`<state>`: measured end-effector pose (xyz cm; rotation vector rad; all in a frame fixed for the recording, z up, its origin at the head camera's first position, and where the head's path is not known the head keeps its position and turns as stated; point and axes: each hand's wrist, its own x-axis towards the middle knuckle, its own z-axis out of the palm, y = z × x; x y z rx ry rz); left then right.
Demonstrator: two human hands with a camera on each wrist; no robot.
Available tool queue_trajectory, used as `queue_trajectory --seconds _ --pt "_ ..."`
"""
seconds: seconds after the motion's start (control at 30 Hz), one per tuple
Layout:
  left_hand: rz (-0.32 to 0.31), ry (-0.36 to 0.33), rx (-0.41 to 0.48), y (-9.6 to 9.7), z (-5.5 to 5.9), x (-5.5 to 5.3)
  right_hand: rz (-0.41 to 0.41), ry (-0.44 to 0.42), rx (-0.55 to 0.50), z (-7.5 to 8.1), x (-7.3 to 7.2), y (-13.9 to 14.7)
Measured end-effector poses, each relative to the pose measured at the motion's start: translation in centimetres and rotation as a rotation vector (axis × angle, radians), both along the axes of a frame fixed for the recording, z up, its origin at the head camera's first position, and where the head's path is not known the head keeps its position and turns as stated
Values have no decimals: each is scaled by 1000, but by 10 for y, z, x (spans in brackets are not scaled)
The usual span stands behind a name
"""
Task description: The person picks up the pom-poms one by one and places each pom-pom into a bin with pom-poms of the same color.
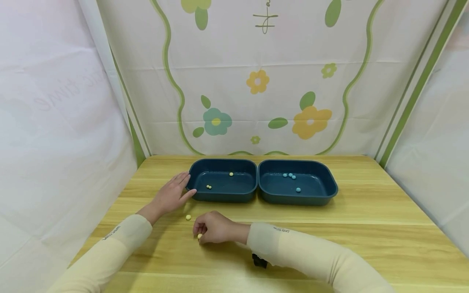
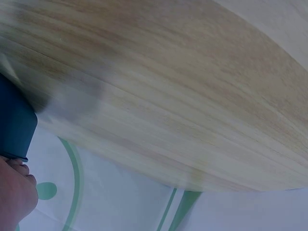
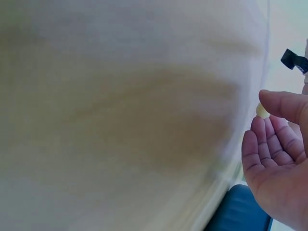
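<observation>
My right hand (image 1: 216,228) is low over the table in front of the left tray, pinching a small yellow ball (image 3: 262,111) between thumb and fingertips. Its other fingers bend loosely in the right wrist view. Another yellow ball (image 1: 188,217) lies on the wood between my two hands. My left hand (image 1: 171,195) rests against the left end of the dark blue left tray (image 1: 223,197), thumb on its near side and fingertips at the rim. Inside that tray are a yellow ball (image 1: 231,174) and two smaller ones (image 1: 209,186) side by side.
Right beside it stands a matching blue tray (image 1: 298,200) with several blue balls (image 1: 298,190) in it. Both are on a wood-grain table (image 1: 366,228), near its back edge. A flower-print cloth (image 1: 227,81) hangs behind, and white cloth walls flank both sides.
</observation>
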<state>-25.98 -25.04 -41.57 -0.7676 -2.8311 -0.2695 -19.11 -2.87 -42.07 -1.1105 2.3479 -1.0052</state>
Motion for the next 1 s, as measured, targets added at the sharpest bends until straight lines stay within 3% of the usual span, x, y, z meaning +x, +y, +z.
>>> queue_trajectory --seconds 0.17,0.7,1.0 --pt "2 -7 2 0 0 -1 -22 -18 -33 6 -1 2" --pt "-3 17 5 0 -2 -2 -94 43 -129 26 -15 10" --pt "-11 24 7 0 -2 -2 -174 76 -174 47 -30 20"
